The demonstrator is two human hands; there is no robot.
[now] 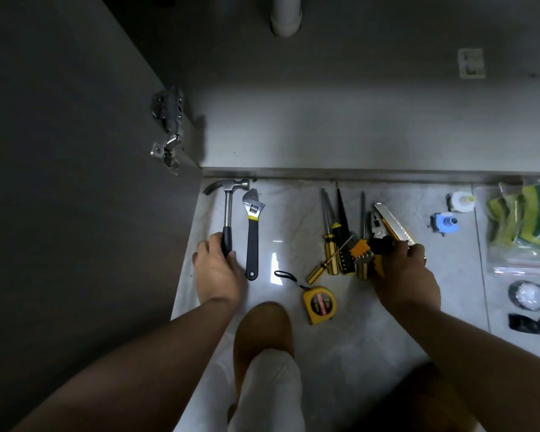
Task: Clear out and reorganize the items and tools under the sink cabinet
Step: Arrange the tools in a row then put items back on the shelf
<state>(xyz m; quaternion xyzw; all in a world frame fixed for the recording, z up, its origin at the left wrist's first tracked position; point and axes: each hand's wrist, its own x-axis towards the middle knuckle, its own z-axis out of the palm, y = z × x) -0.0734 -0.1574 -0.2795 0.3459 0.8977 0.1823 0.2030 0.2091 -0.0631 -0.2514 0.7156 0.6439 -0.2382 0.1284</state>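
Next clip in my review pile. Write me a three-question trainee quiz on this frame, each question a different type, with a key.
1. True or false: the left hand grips the hammer by its black handle.
2. Where is the adjustable wrench? A) flat on the tiled floor beside the hammer B) lying across the hammer's handle C) held in the left hand
3. Fill in: the right hand holds the yellow ______.
Key: 1 true; 2 A; 3 utility knife.
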